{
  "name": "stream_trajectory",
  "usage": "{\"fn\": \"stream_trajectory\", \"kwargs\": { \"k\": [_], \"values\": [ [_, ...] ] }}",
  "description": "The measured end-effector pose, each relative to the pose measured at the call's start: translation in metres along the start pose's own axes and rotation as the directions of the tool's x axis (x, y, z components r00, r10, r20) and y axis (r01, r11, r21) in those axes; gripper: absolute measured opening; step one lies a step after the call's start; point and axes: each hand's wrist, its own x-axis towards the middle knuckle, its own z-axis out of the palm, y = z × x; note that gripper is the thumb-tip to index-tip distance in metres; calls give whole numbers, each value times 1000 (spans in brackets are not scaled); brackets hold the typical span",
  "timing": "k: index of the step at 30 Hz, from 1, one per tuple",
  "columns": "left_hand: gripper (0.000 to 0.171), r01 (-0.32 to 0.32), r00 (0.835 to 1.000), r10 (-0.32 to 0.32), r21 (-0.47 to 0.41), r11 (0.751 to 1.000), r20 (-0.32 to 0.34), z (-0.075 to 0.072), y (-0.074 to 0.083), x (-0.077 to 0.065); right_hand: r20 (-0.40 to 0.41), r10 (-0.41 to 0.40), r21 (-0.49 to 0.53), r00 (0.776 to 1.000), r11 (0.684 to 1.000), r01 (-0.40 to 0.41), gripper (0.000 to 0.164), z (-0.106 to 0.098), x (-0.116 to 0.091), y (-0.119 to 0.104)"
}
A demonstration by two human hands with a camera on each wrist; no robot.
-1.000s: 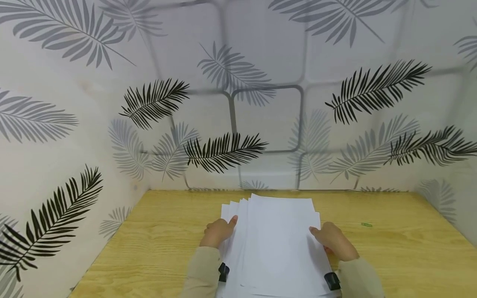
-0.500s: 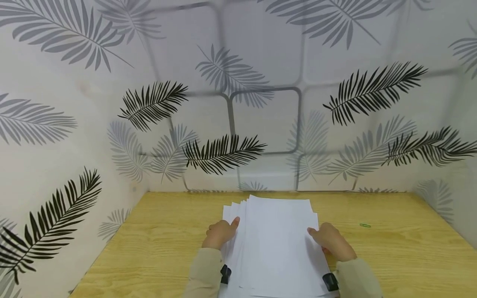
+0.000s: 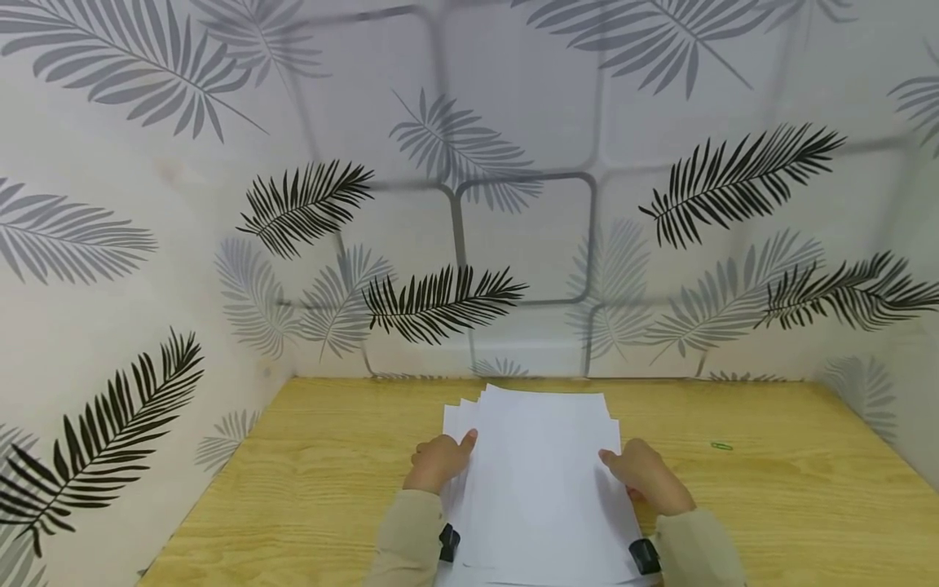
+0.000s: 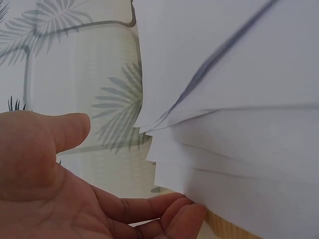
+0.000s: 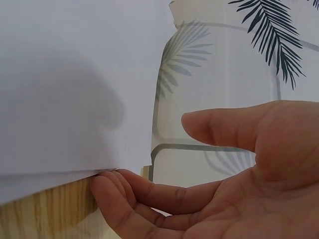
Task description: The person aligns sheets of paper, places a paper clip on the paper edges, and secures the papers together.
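A stack of white paper sheets (image 3: 546, 481) lies on the table between the two hands. Its sheets are uneven, with several corners stepped at the far left and one at the far right. My left hand (image 3: 440, 462) is at the stack's left edge; in the left wrist view its fingertips (image 4: 192, 216) touch the sheet edges while the thumb stands apart. On the opposite side, my right hand (image 3: 653, 475) presses its fingertips (image 5: 107, 184) against the right edge, thumb raised clear of the paper. Neither hand pinches the sheets.
A green paper clip (image 3: 722, 446) lies on the wood-grain table (image 3: 315, 456), right of the stack. Behind the table stands a wall (image 3: 528, 244) with a leaf pattern. Black straps (image 3: 645, 556) sit at both wrists.
Both hands have moved slightly inward, the left to the right and the right to the left. The stepped sheets on the stack's left side now stick out less.
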Motion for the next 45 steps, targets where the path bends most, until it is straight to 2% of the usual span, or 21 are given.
{"fn": "stream_trajectory", "kwargs": {
  "k": [8,24,37,45],
  "values": [
    [62,-49,999,49,4,999,9,1,6,-5,-4,-6,-7,1000,1000,6,37,0,-1,-1],
    [64,-73,997,73,31,997,-4,14,11,-1,4,-5,18,1000,1000,5,38,3,-1,-3],
    [65,-58,998,58,16,998,1,14,21,-7,0,3,1,1000,1000,-3,39,3,-1,-5],
    [67,-50,999,50,26,998,-4,18,23,-8,4,-15,39,1000,999,15,39,6,1,-4]
  ]
}}
